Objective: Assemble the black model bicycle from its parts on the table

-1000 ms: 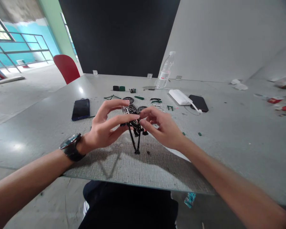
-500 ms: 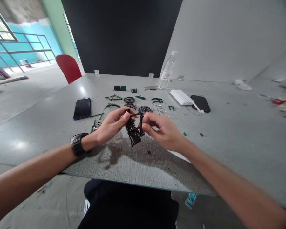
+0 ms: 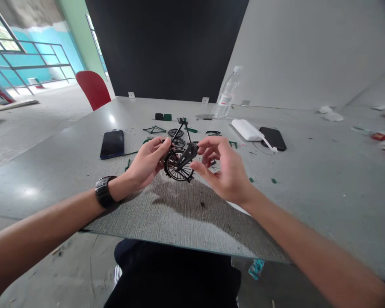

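Observation:
My left hand pinches a small black model bicycle by its left side, above the table. The model is partly built: a spoked wheel, a chain cover and thin frame tubes face me. Beside it, my right hand is open, with thumb and fingers apart near the chain cover; whether a fingertip touches it I cannot tell. Behind the model lie loose spoked wheels, a green bicycle frame and curved black parts. My hands and the model hide some of the other parts.
A dark phone lies at left; a white power bank with a cable and a black phone lie at right. A clear bottle stands at the back. Small green pieces dot the grey table.
The model bicycle has been turned, so its wheel and chain cover now face me and its frame tubes point up. My right hand's fingers have spread and come off it.

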A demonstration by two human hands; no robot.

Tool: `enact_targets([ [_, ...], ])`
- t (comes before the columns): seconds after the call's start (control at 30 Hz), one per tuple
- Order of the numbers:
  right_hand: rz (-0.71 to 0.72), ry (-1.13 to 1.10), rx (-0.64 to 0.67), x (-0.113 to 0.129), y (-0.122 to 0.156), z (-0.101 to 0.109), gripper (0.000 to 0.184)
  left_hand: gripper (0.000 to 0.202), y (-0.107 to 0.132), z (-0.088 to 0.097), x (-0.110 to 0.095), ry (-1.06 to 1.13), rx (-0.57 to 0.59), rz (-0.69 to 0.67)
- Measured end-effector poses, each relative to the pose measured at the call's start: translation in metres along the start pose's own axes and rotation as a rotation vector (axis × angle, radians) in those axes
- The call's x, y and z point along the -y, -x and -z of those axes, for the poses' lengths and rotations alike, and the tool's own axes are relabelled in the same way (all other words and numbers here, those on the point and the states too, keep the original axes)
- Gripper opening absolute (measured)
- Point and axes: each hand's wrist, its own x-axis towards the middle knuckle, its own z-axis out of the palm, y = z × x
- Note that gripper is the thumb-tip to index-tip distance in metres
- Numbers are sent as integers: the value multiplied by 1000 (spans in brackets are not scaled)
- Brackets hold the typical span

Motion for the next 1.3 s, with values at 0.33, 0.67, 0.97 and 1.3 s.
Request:
enact_targets([
  [0.33, 271, 297, 83, 3, -3, 2, 4, 28, 1, -2, 3, -131, -43, -106],
  [0.67, 85, 135, 30, 1, -4, 2, 6, 10, -1, -3, -8, 179, -48, 138],
  [0.97, 97, -6, 185, 11, 1, -20, 12, 39, -3, -5, 4, 315, 49, 278],
  [1.3, 79, -41, 149, 13, 5, -32, 9, 56, -4, -9, 9, 300, 113, 184],
])
